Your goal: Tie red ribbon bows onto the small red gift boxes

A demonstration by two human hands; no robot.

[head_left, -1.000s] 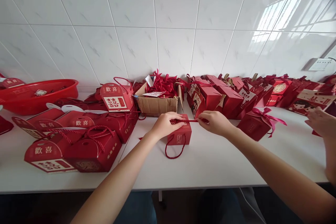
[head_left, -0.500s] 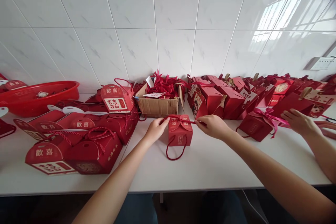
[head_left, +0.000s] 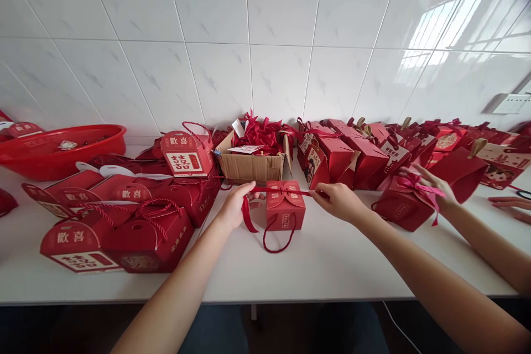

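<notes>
A small red gift box (head_left: 279, 217) stands upright on the white table in front of me, its red cord handle (head_left: 279, 250) hanging down the near side. Across its top runs a red ribbon (head_left: 249, 215), pulled out to both sides. My left hand (head_left: 237, 204) is closed on the ribbon left of the box, and a loose end dangles below the fingers. To the right, my right hand (head_left: 338, 200) pinches the other end of the ribbon. Neither hand touches the box walls.
Behind stands an open cardboard box (head_left: 249, 166) full of ribbons. Red boxes (head_left: 145, 243) and a red basin (head_left: 62, 149) are at left. Rows of red bags (head_left: 365, 160) line the right. A co-worker's hand (head_left: 440, 188) touches a bow-tied box (head_left: 404, 207).
My left hand has moved slightly left, away from the box, drawing the ribbon out, and a loose end now hangs from it. The co-worker's hand has moved left onto the bow-tied box.
</notes>
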